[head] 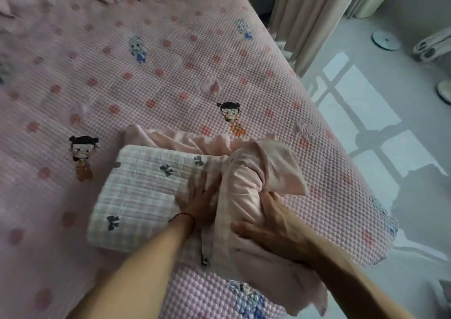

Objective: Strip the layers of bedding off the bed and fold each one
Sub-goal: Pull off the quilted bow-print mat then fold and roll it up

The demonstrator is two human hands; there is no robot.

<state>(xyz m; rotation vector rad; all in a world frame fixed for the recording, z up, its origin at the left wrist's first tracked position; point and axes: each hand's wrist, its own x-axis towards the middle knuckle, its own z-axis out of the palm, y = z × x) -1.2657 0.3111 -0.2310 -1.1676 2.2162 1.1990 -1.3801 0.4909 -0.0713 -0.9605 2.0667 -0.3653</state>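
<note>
Here, your left hand (195, 202) presses flat, fingers spread, on the folded white quilted blanket with dark bows (136, 191), which lies on the pink bubble-textured bed cover (170, 69) near the bed's foot. Your right hand (271, 226) grips the bunched pale pink sheet (246, 179) (fingers curled into the cloth) just beside it.

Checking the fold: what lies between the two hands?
In the head view, a raised fold of the pink quilt sits between the flat left hand and the gripping right hand.
</note>
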